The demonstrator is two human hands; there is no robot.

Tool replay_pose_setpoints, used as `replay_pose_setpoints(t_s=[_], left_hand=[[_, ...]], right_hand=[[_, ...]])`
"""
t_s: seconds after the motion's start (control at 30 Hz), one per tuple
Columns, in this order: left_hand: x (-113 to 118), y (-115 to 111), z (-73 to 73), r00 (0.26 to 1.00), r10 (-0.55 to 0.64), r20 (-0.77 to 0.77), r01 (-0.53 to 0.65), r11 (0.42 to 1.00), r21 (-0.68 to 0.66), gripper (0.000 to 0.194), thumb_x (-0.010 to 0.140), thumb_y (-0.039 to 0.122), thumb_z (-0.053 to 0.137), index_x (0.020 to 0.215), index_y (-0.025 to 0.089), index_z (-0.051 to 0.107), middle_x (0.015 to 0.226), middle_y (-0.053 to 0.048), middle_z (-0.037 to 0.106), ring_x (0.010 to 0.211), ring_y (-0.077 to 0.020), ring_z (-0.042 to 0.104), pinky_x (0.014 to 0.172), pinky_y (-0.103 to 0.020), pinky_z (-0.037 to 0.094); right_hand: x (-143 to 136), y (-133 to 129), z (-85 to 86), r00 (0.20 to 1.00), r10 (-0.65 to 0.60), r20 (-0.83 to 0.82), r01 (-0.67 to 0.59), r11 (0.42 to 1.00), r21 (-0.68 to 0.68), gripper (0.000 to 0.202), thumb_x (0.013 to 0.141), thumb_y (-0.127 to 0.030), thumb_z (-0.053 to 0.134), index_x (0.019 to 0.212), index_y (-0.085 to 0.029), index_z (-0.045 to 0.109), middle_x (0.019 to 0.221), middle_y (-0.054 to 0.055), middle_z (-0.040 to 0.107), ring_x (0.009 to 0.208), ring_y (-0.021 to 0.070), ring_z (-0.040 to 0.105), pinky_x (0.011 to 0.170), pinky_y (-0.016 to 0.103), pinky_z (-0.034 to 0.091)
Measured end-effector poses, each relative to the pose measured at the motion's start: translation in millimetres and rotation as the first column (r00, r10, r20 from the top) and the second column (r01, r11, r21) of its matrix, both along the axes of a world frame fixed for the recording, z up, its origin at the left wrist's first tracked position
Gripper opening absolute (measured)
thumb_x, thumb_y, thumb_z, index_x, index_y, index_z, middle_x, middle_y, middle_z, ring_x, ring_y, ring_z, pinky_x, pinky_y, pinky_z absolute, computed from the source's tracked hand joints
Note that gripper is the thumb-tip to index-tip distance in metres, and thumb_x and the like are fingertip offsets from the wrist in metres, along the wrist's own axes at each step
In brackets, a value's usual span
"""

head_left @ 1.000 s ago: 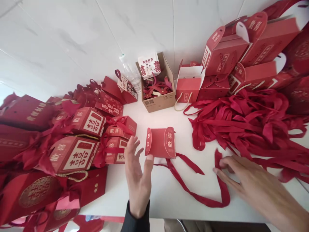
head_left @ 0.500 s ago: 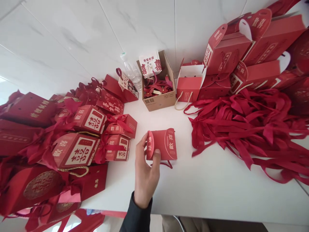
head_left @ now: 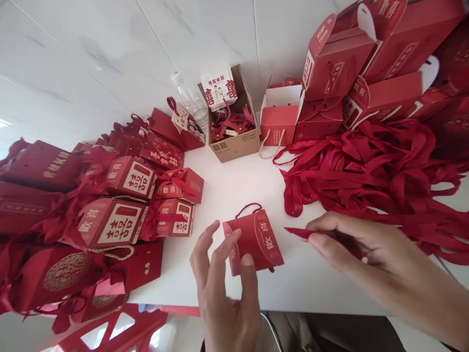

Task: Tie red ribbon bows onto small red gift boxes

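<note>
A small red gift box (head_left: 252, 239) with rounded, lettered flaps lies on the white table (head_left: 227, 186). One dark red cord handle sticks out at its far side. My left hand (head_left: 227, 283) is spread over the near left part of the box, fingers apart; whether a fingertip touches it I cannot tell. Right of the box, my right hand (head_left: 351, 254) pinches a red ribbon (head_left: 298, 232), its pointed end toward the box. Behind that hand lies a large heap of red ribbons (head_left: 351, 171).
Ribbon-tied red boxes (head_left: 124, 220) are stacked at the left. A cardboard carton (head_left: 234, 146) with ribbon pieces and a printed card stands at the back, beside a clear plastic bottle (head_left: 190, 100). More red boxes (head_left: 330, 73) are piled at the back right.
My right hand has come into view with a ribbon. My left hand has loosened from the box and moved nearer me. The box sits lower in view, turned, with a cord at its far side.
</note>
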State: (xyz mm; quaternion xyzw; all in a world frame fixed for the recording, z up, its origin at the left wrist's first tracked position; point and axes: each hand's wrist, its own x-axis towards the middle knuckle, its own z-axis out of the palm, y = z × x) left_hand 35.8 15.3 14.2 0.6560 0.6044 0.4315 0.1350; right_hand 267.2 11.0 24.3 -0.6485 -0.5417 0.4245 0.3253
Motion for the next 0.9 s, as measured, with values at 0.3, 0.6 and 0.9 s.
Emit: replay_pose_setpoints(t_s=[0.3,0.6,0.9], left_hand=[[-4,22,-4.2,0.963,-0.228,-0.147,0.215,0.972,-0.097,0.032,0.099,0.016,0.059,0.126,0.031,0.068,0.146,-0.009,0.058,0.141,-0.0311,0.051,0.110,-0.053,0.048],[-6,20,-4.2,0.958,-0.260,-0.124,0.246,0.962,-0.117,0.033,0.097,0.010,0.059,0.119,0.031,0.071,0.131,-0.007,0.067,0.132,-0.0277,0.054,0.106,-0.048,0.052],[-10,17,-3.6,0.952,-0.294,-0.088,0.282,0.951,-0.128,0.038,0.096,0.005,0.055,0.118,0.032,0.072,0.129,-0.005,0.067,0.133,-0.0253,0.055,0.107,-0.046,0.052]], right_hand=[[-28,29,12.1,0.965,0.242,-0.105,-0.249,0.967,-0.061,0.044,0.103,-0.052,0.048,0.070,-0.023,0.054,0.061,-0.006,0.035,0.050,0.0105,0.027,0.043,0.027,0.020],[-18,33,-4.5,0.901,0.320,-0.294,-0.395,0.886,-0.245,0.046,0.098,-0.049,0.053,0.062,-0.022,0.062,0.051,-0.008,0.020,0.046,0.0103,0.022,0.044,0.030,0.013],[-24,37,4.4,0.850,0.366,-0.380,-0.476,0.841,-0.256,0.052,0.097,-0.055,0.053,0.057,-0.022,0.057,0.051,-0.007,0.028,0.047,0.0109,0.026,0.048,0.031,0.017]])
